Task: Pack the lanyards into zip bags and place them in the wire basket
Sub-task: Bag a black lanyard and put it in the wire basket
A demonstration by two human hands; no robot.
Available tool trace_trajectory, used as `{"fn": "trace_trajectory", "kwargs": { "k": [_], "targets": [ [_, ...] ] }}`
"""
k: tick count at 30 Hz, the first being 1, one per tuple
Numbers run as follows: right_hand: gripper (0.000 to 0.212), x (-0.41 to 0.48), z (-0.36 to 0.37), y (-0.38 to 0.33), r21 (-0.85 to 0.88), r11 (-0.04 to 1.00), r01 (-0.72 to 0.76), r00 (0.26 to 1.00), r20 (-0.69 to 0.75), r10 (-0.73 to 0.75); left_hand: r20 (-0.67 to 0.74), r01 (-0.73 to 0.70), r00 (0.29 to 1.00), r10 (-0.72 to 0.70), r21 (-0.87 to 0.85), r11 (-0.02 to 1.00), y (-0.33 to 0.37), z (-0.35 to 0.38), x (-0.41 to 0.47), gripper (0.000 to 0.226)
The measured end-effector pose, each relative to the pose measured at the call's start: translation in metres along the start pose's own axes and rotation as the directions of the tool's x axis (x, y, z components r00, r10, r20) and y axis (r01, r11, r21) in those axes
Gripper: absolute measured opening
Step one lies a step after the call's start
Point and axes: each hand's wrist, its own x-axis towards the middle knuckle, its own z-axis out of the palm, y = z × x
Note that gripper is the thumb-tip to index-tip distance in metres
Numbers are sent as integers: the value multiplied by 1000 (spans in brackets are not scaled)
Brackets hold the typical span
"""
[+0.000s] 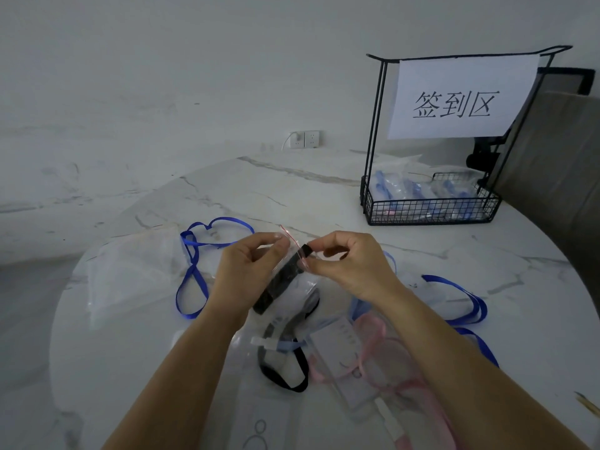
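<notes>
Pinching zip bag (293, 254) mouth from both sides, fingers curled: left hand (250, 267) at 9 o'clock, right hand (350, 264) at 3. Black lanyard (276, 287) inside. Wire basket (428, 212) at 2 o'clock on desk (292, 190).

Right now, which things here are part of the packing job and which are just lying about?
Job: zip bag holding black lanyard, pinched by left hand and right hand; blue lanyard; pink lanyard; spare bags; wire basket.
Idle: wall sockets; chair.
</notes>
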Motion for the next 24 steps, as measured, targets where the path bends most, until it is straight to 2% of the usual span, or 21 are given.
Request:
{"fn": "trace_trajectory", "kwargs": {
  "k": [4,9,16,19,21,24],
  "targets": [
    [23,1,3,2,-81,997,3,1000,3,-2,20,45,999,-44,-75,996,-1,-2,0,22],
    [22,-2,0,-2,-100,995,-7,994,105,17,25,69,997,-67,-113,991,-3,-3,1,19],
    [17,-3,5,-2,-81,996,27,977,215,-9,76,196,980,-181,-341,919,-3,-3,2,20],
    [12,-6,3,-7,-11,1000,16,955,297,-12,80,179,984,-161,-436,882,-3,-3,3,24],
    [17,-8,-1,-14,49,998,-29,942,334,11,94,185,983,-159,-514,838,-2,-5,4,22],
    [32,-8,-4,-23,186,982,-15,965,260,-35,117,191,982,-151,-605,773,-5,-12,9,28]
  ]
}}
